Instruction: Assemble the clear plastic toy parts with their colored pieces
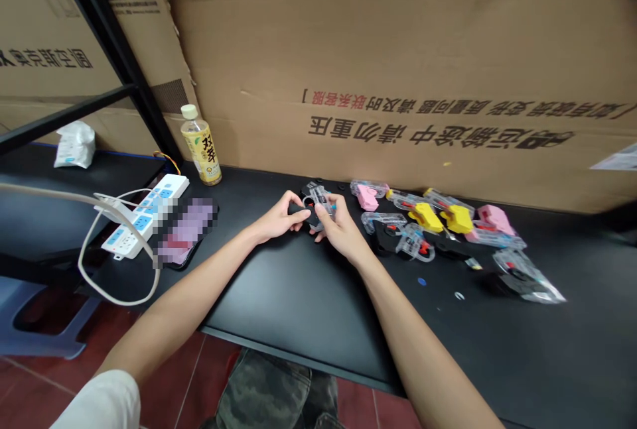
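My left hand (282, 218) pinches the black part of a small clear-and-black plastic toy gun (320, 198) just above the table. My right hand (338, 225) grips the clear side of the same piece, its thumb lying along the front. Fingers cover much of the piece, so its far side is hidden. Right of my hands lies a group of similar clear plastic toy guns: one with a pink part (368, 197), two with yellow parts (426, 217), another with a pink part (495, 220), and a clear one with red inside (415, 243).
A clear-and-black piece (522, 274) lies farther right, with a blue disc (422, 281) and a white oval (459, 296) nearby. Leftward are a phone (186, 233), a power strip (149, 213) with a looping cable (82, 263) and a yellow drink bottle (202, 147). Cardboard (398, 38) stands behind.
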`<state>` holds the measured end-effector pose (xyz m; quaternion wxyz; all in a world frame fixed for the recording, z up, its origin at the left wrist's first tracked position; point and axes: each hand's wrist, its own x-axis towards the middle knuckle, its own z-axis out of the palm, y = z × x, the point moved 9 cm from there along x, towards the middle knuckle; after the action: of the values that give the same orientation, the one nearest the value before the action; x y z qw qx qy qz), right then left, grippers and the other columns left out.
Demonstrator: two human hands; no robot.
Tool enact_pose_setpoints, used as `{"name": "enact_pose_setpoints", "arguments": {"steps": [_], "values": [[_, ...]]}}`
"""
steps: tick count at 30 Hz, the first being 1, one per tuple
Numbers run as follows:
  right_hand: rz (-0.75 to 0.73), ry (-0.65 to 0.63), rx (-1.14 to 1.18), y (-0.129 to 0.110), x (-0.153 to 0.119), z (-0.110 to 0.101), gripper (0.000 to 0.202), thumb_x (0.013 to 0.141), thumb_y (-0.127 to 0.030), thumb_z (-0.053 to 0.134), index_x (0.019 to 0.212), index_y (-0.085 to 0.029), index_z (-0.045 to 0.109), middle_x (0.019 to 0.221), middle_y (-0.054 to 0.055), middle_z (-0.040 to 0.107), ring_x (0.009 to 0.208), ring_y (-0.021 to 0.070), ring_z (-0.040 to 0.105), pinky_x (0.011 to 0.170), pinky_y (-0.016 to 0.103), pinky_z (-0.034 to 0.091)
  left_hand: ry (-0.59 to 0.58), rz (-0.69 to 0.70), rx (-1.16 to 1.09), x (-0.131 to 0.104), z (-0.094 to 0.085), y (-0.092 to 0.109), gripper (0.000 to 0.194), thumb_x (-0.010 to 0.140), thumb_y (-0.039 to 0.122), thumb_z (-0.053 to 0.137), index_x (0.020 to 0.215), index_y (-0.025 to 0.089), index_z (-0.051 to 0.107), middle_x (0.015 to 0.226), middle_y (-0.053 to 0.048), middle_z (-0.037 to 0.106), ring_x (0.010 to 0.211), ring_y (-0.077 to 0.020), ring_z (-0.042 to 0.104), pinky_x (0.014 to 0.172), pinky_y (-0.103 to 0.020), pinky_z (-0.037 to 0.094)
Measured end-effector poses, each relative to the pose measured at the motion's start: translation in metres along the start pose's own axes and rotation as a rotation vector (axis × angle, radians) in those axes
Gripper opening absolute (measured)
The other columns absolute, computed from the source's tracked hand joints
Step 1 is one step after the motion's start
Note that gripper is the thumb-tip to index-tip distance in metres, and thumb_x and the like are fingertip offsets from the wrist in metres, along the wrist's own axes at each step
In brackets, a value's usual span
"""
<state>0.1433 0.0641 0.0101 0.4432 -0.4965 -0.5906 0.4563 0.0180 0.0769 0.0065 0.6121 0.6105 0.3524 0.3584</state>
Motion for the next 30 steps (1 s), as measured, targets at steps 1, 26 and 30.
{"name": "enact_pose_setpoints", "arguments": {"steps": [1, 26, 30], "values": [[-0.001, -0.001, 0.005, -0.001, 0.000, 0.000, 0.064, 0.083, -0.073, 0.063, 0.117, -0.025, 0.038, 0.099, 0.003, 0.061, 0.063, 0.0164, 0.067, 0.045, 0.030, 0.056, 0.017, 0.005, -0.009, 0.001, -0.002, 0.000, 0.051, 0.082, 0.056, 0.074, 0.099, 0.023, 0.039, 0.066, 0.009, 0.054, 0.055, -0.0084, 0.053, 0.058, -0.024, 0.038], [-0.006, -0.068, -0.055, -0.002, -0.003, 0.006, 0.060, 0.093, -0.068, 0.052, 0.130, -0.021, 0.060, 0.073, 0.001, 0.068, 0.057, 0.0178, 0.066, 0.047, 0.029, 0.054, 0.021, 0.013, -0.024, 0.003, -0.003, 0.001, 0.062, 0.085, 0.042, 0.076, 0.131, 0.021, 0.041, 0.081, 0.003, 0.059, 0.058, -0.0088, 0.057, 0.056, -0.025, 0.044], [0.006, -0.051, -0.054, -0.002, -0.003, 0.005, 0.064, 0.091, -0.067, 0.057, 0.135, -0.022, 0.063, 0.067, 0.001, 0.069, 0.053, 0.0190, 0.064, 0.046, 0.031, 0.052, -0.005, 0.034, -0.009, -0.001, 0.000, 0.009, 0.066, 0.084, 0.040, 0.076, 0.138, 0.024, 0.041, 0.089, 0.002, 0.061, 0.058, -0.0076, 0.056, 0.056, -0.024, 0.046]]}}
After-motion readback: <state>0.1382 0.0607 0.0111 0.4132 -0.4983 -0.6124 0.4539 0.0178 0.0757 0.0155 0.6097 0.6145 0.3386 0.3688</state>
